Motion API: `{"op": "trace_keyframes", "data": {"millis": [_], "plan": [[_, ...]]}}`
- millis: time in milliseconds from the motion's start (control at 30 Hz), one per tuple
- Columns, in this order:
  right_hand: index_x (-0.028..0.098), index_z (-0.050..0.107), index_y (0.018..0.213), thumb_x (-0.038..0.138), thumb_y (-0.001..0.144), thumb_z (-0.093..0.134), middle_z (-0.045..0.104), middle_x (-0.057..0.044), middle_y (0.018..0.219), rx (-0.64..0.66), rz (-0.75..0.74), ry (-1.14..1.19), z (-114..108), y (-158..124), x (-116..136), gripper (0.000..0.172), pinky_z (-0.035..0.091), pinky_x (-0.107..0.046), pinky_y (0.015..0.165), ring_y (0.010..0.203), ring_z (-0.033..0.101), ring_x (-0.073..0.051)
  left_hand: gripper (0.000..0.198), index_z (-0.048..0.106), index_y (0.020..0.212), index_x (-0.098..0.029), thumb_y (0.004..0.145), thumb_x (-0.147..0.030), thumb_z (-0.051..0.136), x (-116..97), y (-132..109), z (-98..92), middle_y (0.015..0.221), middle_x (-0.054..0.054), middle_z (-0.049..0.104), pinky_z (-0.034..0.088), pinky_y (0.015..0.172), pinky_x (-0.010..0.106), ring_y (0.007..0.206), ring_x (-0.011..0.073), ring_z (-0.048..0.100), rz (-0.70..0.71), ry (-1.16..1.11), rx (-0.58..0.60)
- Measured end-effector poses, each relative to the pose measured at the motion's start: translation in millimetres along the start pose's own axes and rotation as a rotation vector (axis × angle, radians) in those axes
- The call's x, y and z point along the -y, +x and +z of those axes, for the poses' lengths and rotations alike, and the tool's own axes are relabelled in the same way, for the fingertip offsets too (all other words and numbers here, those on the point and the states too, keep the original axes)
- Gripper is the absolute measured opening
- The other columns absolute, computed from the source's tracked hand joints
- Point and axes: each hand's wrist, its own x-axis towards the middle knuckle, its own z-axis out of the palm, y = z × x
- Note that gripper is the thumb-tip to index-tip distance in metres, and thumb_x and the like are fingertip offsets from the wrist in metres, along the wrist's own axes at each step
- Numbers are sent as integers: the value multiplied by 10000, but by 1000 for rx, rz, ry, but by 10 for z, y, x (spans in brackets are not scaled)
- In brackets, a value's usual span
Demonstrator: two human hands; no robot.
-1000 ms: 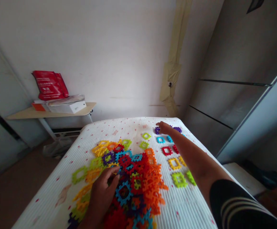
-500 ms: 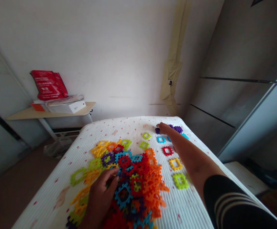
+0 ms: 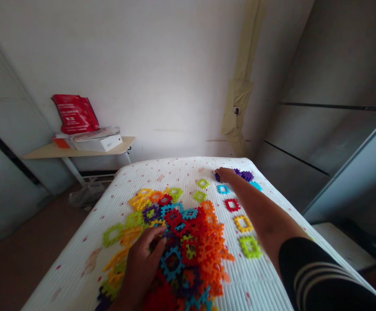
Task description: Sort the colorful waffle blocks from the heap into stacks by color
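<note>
My left hand (image 3: 142,259) rests on the near left side of a large heap of interlocking plastic waffle-shaped blocks (image 3: 191,255) in orange, red, blue, purple and green. Its fingers are curled over the pieces, and I cannot tell if they grip one. My right arm stretches across the white ribbed mattress (image 3: 181,172) to the far end. There my right hand (image 3: 226,175) presses down at a small purple block (image 3: 217,176), which is mostly hidden. Further purple blocks (image 3: 246,176) lie just beyond it.
Single square blocks lie in a line right of the heap: cyan (image 3: 223,189), red (image 3: 232,204), yellow (image 3: 243,223), lime (image 3: 250,247). A shelf (image 3: 78,151) holding a red bag (image 3: 75,114) and white box (image 3: 99,143) stands beyond the mattress, left. A grey wardrobe (image 3: 337,129) stands right.
The whole view has drifted slightly, so the mattress and blocks sit a little further right. Both hands stay at the same places, the left on the heap and the right at the purple block.
</note>
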Motion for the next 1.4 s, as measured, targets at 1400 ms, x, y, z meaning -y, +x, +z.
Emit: {"op": "trace_keyframes", "data": {"millis": [1400], "plan": [[197,557,922,260,898,470,635,-74,958,-571,-594,258,268,-2471,1644,110,445,-290,566,769,561,-196,346,644,1033,-211,781,-364,463,202,876,-289,1102,117,597,412,865,393,1075,294,501,-9,828,207]]}}
